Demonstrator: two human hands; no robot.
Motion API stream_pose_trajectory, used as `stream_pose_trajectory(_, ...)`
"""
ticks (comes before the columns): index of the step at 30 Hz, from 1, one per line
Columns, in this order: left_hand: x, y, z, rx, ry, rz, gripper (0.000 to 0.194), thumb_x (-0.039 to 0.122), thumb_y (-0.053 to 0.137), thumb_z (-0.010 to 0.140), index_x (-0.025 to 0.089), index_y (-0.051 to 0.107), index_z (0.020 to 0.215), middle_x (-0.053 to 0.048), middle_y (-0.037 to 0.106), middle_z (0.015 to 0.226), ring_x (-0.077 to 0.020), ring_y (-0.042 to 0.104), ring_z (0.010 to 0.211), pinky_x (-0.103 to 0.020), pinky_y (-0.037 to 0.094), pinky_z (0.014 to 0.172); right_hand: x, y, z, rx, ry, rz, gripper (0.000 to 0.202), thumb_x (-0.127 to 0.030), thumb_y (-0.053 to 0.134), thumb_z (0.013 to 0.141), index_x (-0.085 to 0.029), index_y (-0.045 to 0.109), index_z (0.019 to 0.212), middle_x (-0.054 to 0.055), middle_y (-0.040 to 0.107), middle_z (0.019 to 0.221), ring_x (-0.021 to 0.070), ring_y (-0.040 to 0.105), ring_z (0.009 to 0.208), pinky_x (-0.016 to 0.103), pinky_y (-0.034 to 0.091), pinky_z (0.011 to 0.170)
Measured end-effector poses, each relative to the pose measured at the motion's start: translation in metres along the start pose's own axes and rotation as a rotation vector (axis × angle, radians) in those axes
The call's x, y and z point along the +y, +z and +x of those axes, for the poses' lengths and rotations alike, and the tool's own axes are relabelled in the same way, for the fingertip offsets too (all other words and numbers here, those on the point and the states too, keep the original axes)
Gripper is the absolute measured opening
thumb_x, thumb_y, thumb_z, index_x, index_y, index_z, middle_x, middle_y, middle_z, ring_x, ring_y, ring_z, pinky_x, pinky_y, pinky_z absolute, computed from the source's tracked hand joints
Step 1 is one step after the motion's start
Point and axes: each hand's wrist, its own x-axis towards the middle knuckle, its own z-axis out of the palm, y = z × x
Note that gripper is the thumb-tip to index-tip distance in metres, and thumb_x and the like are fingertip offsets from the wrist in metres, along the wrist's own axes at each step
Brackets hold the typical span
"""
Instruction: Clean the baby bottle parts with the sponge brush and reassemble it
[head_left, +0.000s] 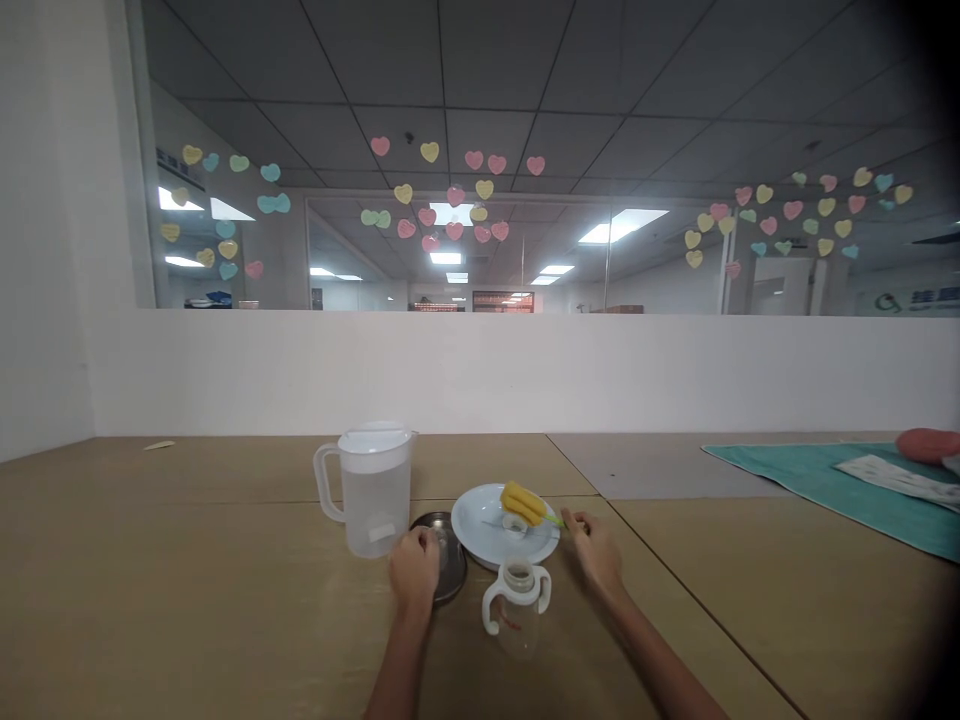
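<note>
My right hand (594, 550) pinches the thin green handle of a yellow sponge bottle brush (523, 503). The sponge head is over a white plate (469, 525), on which a small white ring-shaped part (514, 524) lies. My left hand (415, 570) is closed at the near left edge of a round metal dish (450, 575); whatever its fingers hold, if anything, is hidden. Between my forearms a clear baby bottle (517, 635) stands upright without a cap, with a white two-handled collar (490, 608) around its neck.
A translucent lidded pitcher (376, 495) stands behind my left hand. A teal cloth (817, 480) with a patterned white cloth (900, 482) on it lies at the far right. A low white wall (480, 370) with glass above bounds the table's (225, 590) back.
</note>
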Motion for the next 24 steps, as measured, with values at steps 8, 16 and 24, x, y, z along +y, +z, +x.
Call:
stream_pose_trajectory(8, -0.0015, 0.0042, -0.0001, -0.043, -0.029, 0.020, 0.028, 0.024, 0.040, 0.087, 0.019, 0.066, 0.097, -0.010, 0.070, 0.095, -0.0216, 0.065, 0.087, -0.027, 0.041, 0.069, -0.0024, 0.0013, -0.0041, 0.113, -0.184, -0.097, 0.042, -0.059, 0.047, 0.073, -0.023, 0.065, 0.063, 0.006, 0.063, 0.071, 0.0218, 0.057, 0.070, 0.028, 0.035, 0.055)
stream_pose_trajectory(16, -0.0044, 0.0076, -0.0003, -0.048, 0.021, 0.193, 0.026, 0.025, 0.041, 0.087, 0.017, 0.066, 0.090, -0.013, 0.070, 0.087, -0.0267, 0.062, 0.092, -0.035, 0.039, 0.079, -0.0032, 0.0003, -0.0032, 0.120, -0.275, -0.184, 0.042, -0.059, 0.048, 0.076, -0.022, 0.064, 0.066, 0.005, 0.060, 0.070, 0.0211, 0.054, 0.072, 0.029, 0.036, 0.062)
stream_pose_trajectory(24, -0.0018, 0.0060, -0.0035, -0.052, 0.031, 0.201, 0.027, 0.023, 0.039, 0.087, 0.019, 0.065, 0.094, -0.010, 0.070, 0.086, -0.0268, 0.060, 0.096, -0.040, 0.036, 0.087, 0.0040, 0.0038, -0.0001, 0.300, -0.565, -0.265, 0.052, -0.063, 0.040, 0.084, -0.019, 0.066, 0.081, 0.007, 0.061, 0.077, 0.0206, 0.053, 0.076, 0.029, 0.036, 0.069)
